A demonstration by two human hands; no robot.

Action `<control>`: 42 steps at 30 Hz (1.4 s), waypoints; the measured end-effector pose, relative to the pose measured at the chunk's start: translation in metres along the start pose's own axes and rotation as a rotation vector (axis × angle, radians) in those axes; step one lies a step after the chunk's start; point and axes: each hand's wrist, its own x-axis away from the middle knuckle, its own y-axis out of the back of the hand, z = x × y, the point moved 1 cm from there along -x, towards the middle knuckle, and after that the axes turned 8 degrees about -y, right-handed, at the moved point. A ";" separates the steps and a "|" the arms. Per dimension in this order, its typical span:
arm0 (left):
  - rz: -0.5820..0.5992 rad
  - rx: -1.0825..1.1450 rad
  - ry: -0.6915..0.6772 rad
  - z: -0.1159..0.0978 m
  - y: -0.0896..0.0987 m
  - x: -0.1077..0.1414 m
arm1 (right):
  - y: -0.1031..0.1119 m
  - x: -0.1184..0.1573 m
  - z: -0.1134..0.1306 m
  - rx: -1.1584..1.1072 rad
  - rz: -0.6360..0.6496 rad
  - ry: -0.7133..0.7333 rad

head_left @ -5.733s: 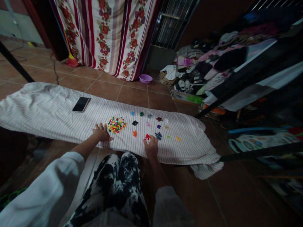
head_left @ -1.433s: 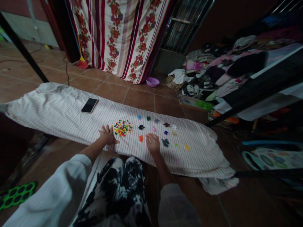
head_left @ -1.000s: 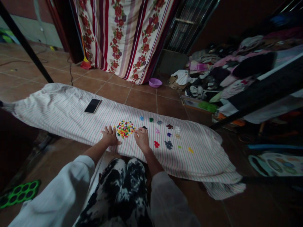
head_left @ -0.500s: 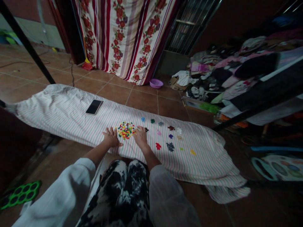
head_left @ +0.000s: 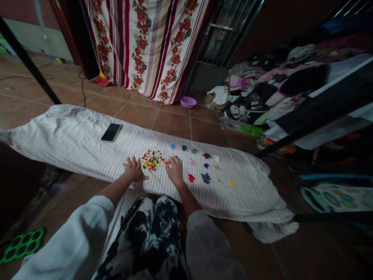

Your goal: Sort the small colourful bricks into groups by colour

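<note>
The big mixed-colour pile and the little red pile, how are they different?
The big roundish pile of tiny mixed-colour pieces shows red, yellow and green, but the small red pile is all one colour. The mixed pile spreads wide, while the red pile is much smaller. The mixed pile lies between the left hand and right hand; the red pile lies to the right of both. Both rest on the white striped cloth.
</note>
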 end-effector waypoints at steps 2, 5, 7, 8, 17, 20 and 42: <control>0.004 0.007 -0.002 0.000 0.000 0.000 | 0.008 0.003 -0.011 -0.003 -0.034 -0.032; 0.019 0.007 0.010 0.000 0.001 0.000 | 0.021 0.006 -0.029 0.003 -0.087 -0.069; 0.027 0.007 0.016 0.000 0.002 0.000 | 0.029 0.009 -0.041 0.020 -0.116 -0.077; 0.030 0.009 0.017 0.000 0.003 0.001 | 0.033 0.010 -0.047 0.031 -0.128 -0.078; 0.007 0.025 0.005 0.000 0.001 0.002 | 0.056 0.029 -0.088 0.057 -0.157 -0.141; 0.003 0.029 0.011 0.001 -0.001 -0.001 | 0.060 0.037 -0.099 0.050 -0.136 -0.169; 0.028 0.037 0.013 0.001 0.001 0.000 | 0.049 0.060 -0.111 0.036 -0.148 -0.049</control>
